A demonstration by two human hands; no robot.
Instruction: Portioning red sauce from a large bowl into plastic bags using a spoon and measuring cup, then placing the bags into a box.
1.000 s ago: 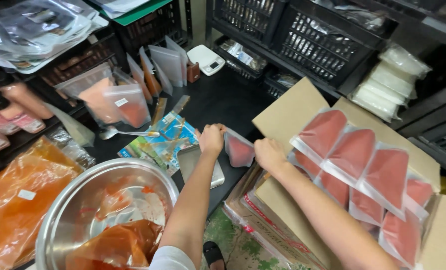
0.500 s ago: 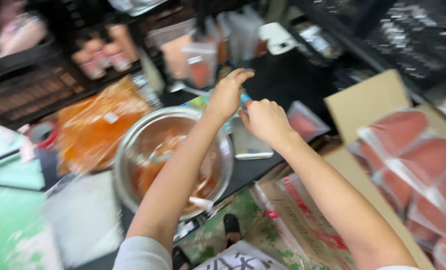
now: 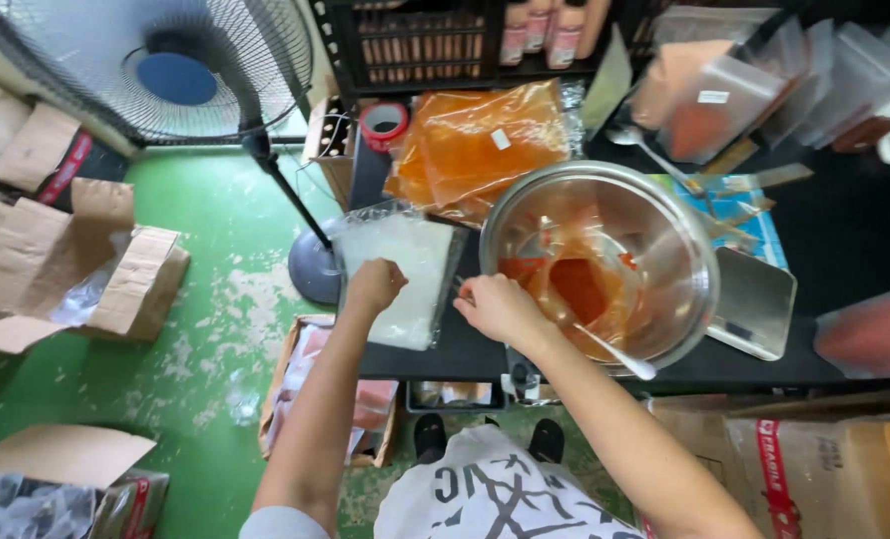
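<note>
Change since a moment ago: a second earlier our hands were at a sealed red pouch beside the open carton of pouches; half a second earlier they hovered over the bowl; in the head view now they had swung left, to the table's edge, so the packing side was behind us and empty bags were in hand.

Left hand: clenched on the upper edge of the stack of clear plastic bags, knuckles up.

Right hand: fingers curled near the stack's right edge, close to the bowl's rim; we could not tell whether it gripped a bag.

Stack of clear plastic bags: flat, cloudy-white, crinkled and glossy, empty as far as we could see, lying at the left end of the black table, partly overhanging it.

Steel bowl: just right of the stack, holding a slumped bag of orange-red paste and a spoon leaning over the near rim.

Orange bags: piled behind the stack and bowl.

Floor side: a standing fan, torn cardboard, green floor.
</note>
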